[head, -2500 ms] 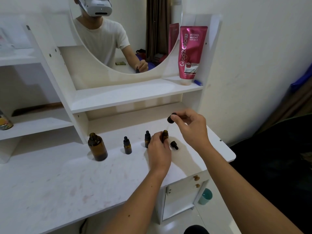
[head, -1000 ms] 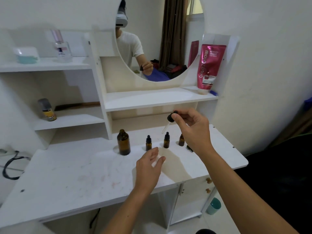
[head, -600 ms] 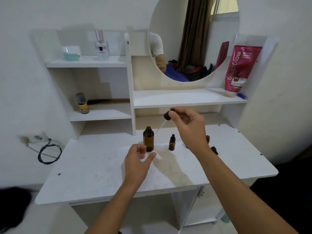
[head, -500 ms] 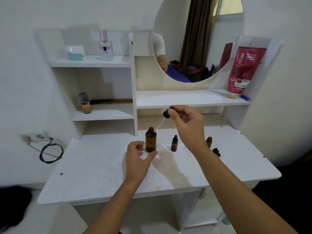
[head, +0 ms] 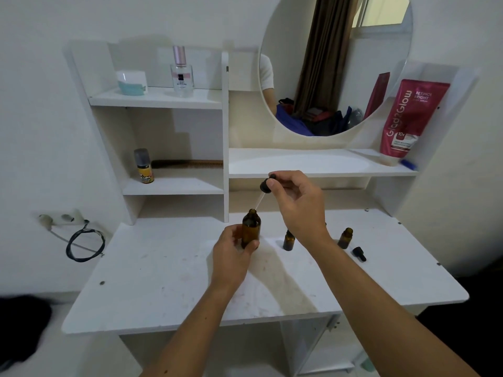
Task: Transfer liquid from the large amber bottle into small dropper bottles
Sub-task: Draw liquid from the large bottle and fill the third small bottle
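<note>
The large amber bottle (head: pixel 251 227) stands uncapped on the white desk (head: pixel 168 278), and my left hand (head: pixel 231 257) grips its lower body. My right hand (head: pixel 296 205) pinches the black bulb of a glass dropper (head: pixel 265 186), whose tip sits just over the bottle's mouth. A small capped amber bottle (head: pixel 288 240) stands right of it, partly behind my right wrist. Further right stands an open small bottle (head: pixel 345 238), with its black dropper cap (head: pixel 359 253) lying beside it.
Shelves rise behind the desk: a small yellow-labelled bottle (head: pixel 144 167) and a comb (head: pixel 187 164) on the left, a perfume bottle (head: pixel 181 74) above, a red tube (head: pixel 408 118) at the right. A round mirror (head: pixel 334 63) hangs over the middle shelf. A black cable (head: pixel 84 243) hangs at the left wall.
My left hand left the small bottle, moved left and took hold of the large amber bottle. My right hand carried the dropper left, over that bottle's mouth. The view also turned left.
</note>
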A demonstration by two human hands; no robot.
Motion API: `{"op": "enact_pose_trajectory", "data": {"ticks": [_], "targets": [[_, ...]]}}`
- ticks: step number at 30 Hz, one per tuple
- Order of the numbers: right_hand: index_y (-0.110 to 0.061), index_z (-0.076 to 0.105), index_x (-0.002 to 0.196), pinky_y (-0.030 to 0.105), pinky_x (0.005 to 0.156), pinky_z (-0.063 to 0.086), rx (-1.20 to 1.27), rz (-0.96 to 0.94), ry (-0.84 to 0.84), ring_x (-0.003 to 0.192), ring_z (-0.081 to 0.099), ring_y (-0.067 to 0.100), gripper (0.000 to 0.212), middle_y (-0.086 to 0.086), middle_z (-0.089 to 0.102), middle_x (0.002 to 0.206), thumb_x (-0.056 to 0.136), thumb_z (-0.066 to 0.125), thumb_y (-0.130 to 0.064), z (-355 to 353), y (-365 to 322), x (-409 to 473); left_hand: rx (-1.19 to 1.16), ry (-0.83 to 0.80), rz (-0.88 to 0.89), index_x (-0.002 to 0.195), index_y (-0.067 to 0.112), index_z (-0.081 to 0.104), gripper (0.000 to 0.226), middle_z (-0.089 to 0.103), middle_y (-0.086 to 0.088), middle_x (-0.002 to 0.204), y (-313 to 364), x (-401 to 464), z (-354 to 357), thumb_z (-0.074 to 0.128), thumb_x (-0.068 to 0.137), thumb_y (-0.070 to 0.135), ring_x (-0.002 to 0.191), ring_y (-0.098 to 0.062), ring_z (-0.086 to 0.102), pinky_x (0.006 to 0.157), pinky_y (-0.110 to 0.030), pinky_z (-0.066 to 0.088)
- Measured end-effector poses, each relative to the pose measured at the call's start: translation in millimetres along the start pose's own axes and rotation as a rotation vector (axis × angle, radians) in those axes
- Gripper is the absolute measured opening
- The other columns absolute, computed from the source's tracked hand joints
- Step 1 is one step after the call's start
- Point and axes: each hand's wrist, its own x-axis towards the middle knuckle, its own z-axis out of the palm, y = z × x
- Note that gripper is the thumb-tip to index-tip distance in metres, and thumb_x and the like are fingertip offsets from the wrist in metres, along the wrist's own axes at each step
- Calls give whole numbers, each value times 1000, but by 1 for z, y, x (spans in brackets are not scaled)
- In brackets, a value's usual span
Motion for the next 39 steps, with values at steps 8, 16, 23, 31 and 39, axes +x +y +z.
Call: {"op": "enact_pose_trajectory", "data": {"ticks": [8, 16, 23, 31, 39], "targets": [[-19, 76, 105, 18, 87, 58, -67, 133, -162, 92, 73, 4, 11, -10, 76, 97, 93, 76, -19, 20, 19, -7, 1, 14, 11, 130, 26, 57, 49, 66, 12, 124, -4, 1, 2, 79, 87, 37, 111, -9, 61, 104, -31, 49], [-18, 78, 91, 10, 79, 53, -115, 185, -162, 85, 71, 5, 1, -6, 76, 91, 92, 78, -16, 28, 26, -10, 5, 14, 5, 131, 26, 57, 50, 66, 15, 122, -5, 2, 3, 78, 87, 38, 109, -5, 62, 100, -22, 47], [-19, 75, 88, 11, 78, 54, -167, 179, -159, 86, 71, 10, 5, -3, 75, 90, 92, 77, -16, 30, 29, -10, 5, 9, -3, 131, 28, 56, 49, 63, 21, 116, -5, 2, 3, 78, 87, 38, 106, -1, 59, 85, -2, 36], [-20, 73, 102, 14, 87, 55, -89, 125, -94, 92, 71, 1, 6, -11, 75, 95, 96, 72, -17, 16, 7, -7, 46, 22, 38, 133, 23, 54, 53, 65, 8, 126, -6, 0, 5, 78, 88, 36, 114, -13, 61, 101, -29, 49], [-12, 74, 109, 20, 91, 57, -3, 26, -15, 97, 72, 5, 13, -5, 76, 103, 97, 71, -14, -7, -28, 5, 135, 37, 42, 132, 25, 52, 51, 65, 6, 127, -3, 0, 5, 75, 89, 40, 114, -17, 62, 102, -37, 50]]}}
